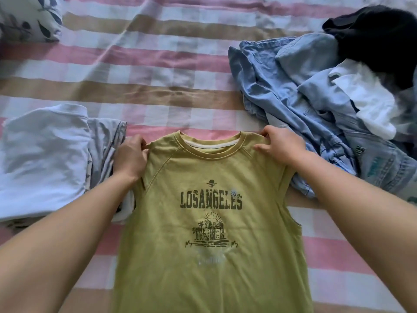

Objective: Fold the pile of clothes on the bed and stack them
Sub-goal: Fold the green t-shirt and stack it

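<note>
Olive-green cotton T-shirt (209, 222) printed LOS ANGELES lies face up on the pink, tan and white checked bed (180, 64). Thumb and curled fingers of the left hand (129, 159) pinch one shoulder; the right hand (279, 147) pinches the other likewise. Beside the left hand sit folded pale blue garments (42, 159); a crumpled pile of denim, white and black clothes (316, 86) lies to the right.
</note>
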Available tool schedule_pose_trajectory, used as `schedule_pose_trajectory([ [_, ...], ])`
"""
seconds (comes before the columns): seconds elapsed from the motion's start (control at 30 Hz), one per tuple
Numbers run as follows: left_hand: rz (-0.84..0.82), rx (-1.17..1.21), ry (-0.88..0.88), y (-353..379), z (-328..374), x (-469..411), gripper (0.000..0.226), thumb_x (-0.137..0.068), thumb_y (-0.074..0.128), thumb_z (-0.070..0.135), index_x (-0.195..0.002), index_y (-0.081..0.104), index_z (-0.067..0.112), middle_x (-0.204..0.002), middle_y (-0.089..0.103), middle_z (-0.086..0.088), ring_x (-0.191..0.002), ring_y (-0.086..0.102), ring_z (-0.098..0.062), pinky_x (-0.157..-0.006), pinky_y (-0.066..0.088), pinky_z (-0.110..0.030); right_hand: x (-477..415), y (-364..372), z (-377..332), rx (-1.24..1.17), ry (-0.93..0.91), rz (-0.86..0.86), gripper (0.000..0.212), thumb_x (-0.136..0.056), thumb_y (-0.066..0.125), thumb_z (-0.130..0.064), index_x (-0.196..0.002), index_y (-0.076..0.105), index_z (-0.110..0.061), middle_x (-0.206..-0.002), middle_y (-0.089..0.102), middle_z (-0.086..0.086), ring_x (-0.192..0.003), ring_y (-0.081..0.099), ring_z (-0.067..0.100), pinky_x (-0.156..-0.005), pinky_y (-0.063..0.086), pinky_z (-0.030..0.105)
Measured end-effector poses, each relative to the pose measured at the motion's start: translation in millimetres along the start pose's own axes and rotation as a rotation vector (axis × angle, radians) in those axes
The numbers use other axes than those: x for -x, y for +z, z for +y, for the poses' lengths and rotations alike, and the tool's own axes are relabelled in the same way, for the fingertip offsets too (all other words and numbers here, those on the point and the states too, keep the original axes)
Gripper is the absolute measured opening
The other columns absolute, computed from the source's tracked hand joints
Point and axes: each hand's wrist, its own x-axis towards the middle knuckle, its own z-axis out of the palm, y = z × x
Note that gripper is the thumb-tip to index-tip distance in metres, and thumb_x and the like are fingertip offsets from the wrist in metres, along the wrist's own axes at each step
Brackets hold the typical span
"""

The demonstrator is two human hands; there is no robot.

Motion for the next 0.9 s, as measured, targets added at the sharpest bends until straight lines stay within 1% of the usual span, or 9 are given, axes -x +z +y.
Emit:
schedule_pose_trajectory([
  [0.07,0.031,-0.023,0.064,-3.0,4.3,15.3,0.028,-0.086,0.059,0.007,-0.112,0.053,0.001,-0.119,0.05,-0.022,-0.112,0.044,-0.036,-0.091,0.037,-0.045,11.5,-5.5,12.7,0.059,0.014,-0.034,0.038,-0.083,0.064,-0.034,-0.118,0.053,-0.022,-0.118,0.059,0.006,-0.109,0.053,0.028,-0.076,0.044,0.036],
  [0.17,0.11,0.029,0.214,-10.6,18.2,52.9,0.036,-0.084,0.059,0.003,-0.12,0.053,0.002,-0.124,0.049,-0.018,-0.118,0.041,-0.034,-0.102,0.032,-0.038,42.6,-1.0,18.0,0.076,-0.035,0.203,0.036,-0.085,0.058,-0.012,-0.12,0.055,-0.016,-0.119,0.056,0.01,-0.11,0.047,0.034,-0.082,0.044,0.044],
  [0.23,0.105,0.135,0.311,-11.8,27.8,86.8,0.03,-0.082,0.06,-0.003,-0.112,0.06,-0.003,-0.115,0.057,-0.02,-0.11,0.05,-0.035,-0.1,0.035,-0.034,78.1,14.0,11.2,-0.037,-0.083,0.334,0.037,-0.081,0.061,-0.008,-0.118,0.059,-0.012,-0.115,0.057,0.013,-0.109,0.046,0.035,-0.085,0.041,0.046],
  [0.33,0.083,0.264,0.352,-5.9,34.1,143.7,0.023,-0.08,0.06,-0.007,-0.102,0.065,-0.003,-0.104,0.062,-0.018,-0.102,0.056,-0.031,-0.093,0.044,-0.036,145.3,49.8,-1.9,-0.221,-0.145,0.37,0.031,-0.077,0.066,-0.002,-0.108,0.066,-0.008,-0.105,0.061,0.015,-0.101,0.052,0.037,-0.084,0.044,0.046],
  [0.43,0.083,0.405,0.152,9.1,21.2,206.9,0.023,-0.081,0.058,-0.008,-0.102,0.065,-0.002,-0.105,0.062,-0.015,-0.103,0.055,-0.028,-0.093,0.044,-0.037,219.5,91.2,-4.1,-0.387,-0.049,0.331,0.025,-0.076,0.066,0.004,-0.099,0.068,-0.006,-0.097,0.062,0.014,-0.094,0.054,0.034,-0.085,0.041,0.039],
  [0.57,0.122,0.422,-0.269,30.4,-23.2,287.3,0.028,-0.083,0.056,-0.005,-0.11,0.06,-0.001,-0.114,0.054,-0.018,-0.11,0.048,-0.032,-0.097,0.038,-0.039,304.1,139.9,12.7,-0.523,0.326,0.345,0.03,-0.078,0.064,0.003,-0.106,0.065,-0.006,-0.104,0.055,0.017,-0.101,0.049,0.034,-0.093,0.037,0.039],
  [0.7,0.141,0.413,-0.489,44.1,-56.3,332.4,0.039,-0.083,0.06,-0.001,-0.121,0.052,0.0,-0.122,0.046,-0.023,-0.115,0.042,-0.036,-0.102,0.035,-0.045,345.5,166.5,29.2,-0.663,0.626,0.38,0.036,-0.08,0.065,-0.001,-0.115,0.059,-0.008,-0.113,0.051,0.014,-0.102,0.048,0.025,-0.089,0.033,0.023],
  [0.83,0.226,0.494,-0.643,50.3,-67.7,333.9,0.041,-0.082,0.064,0.002,-0.12,0.049,-0.002,-0.121,0.045,-0.025,-0.113,0.043,-0.035,-0.096,0.031,-0.024,353.1,175.9,32.7,-0.838,0.734,0.372,0.033,-0.082,0.067,-0.007,-0.113,0.056,-0.007,-0.109,0.056,0.007,-0.096,0.052,0.017,-0.085,0.043,0.03],
  [0.9,0.241,0.497,-0.682,52.5,-71.9,330.1,0.036,-0.082,0.064,0.006,-0.114,0.051,-0.003,-0.116,0.05,-0.024,-0.108,0.046,-0.033,-0.092,0.031,-0.024,351.7,178.7,33.2,-0.885,0.773,0.366,0.028,-0.083,0.066,-0.008,-0.11,0.057,-0.006,-0.103,0.058,0.006,-0.094,0.053,0.017,-0.083,0.042,0.028],
])
